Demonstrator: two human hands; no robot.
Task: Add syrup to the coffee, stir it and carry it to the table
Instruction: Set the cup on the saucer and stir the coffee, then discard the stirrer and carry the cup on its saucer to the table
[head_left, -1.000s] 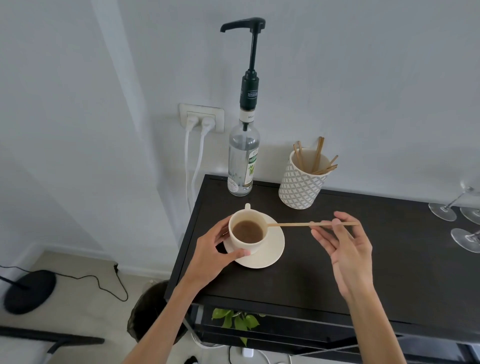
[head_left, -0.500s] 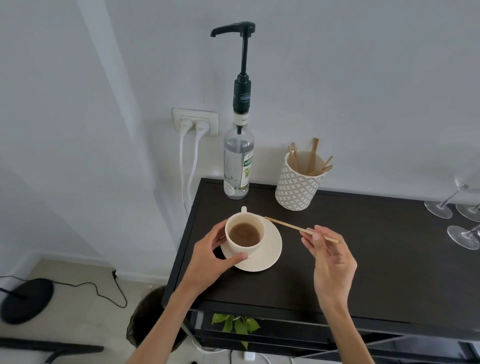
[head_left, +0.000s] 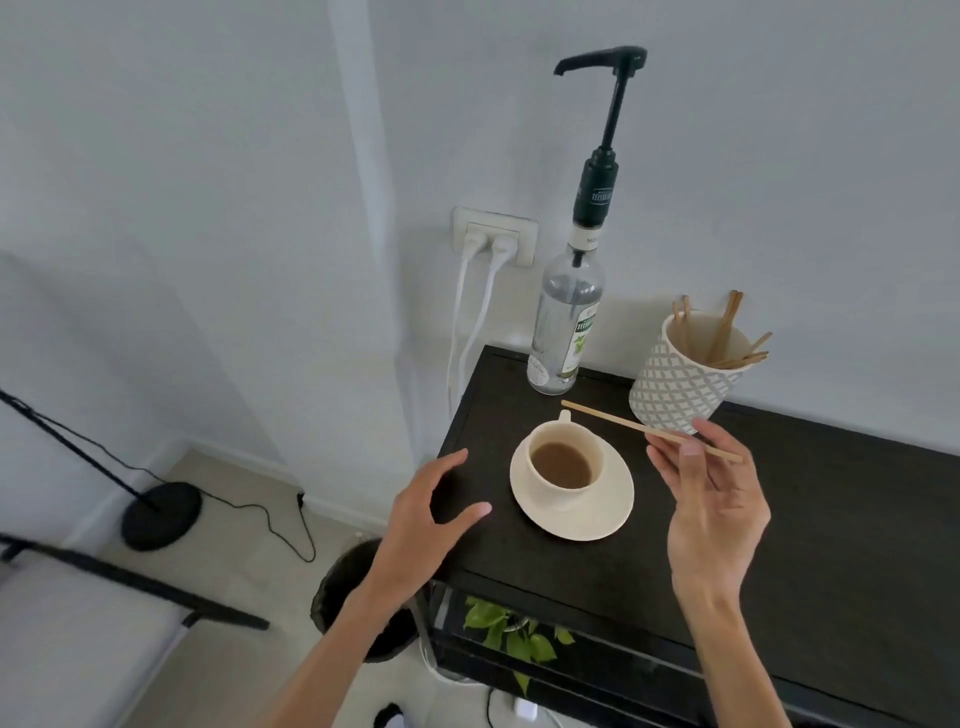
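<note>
1. The cup of coffee (head_left: 563, 462) sits on its saucer (head_left: 597, 519) at frame centre, on the dark desk (head_left: 831, 519).
2. The right hand (head_left: 711, 499) pinches a wooden stirrer (head_left: 613, 420) above the cup.
3. The left hand (head_left: 421, 525) hovers spread and empty, left of the saucer.
4. The syrup bottle (head_left: 566, 332) stands behind the cup.

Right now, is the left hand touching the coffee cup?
Apart. The head view shows dark tabletop between the left hand and the coffee cup.
</note>
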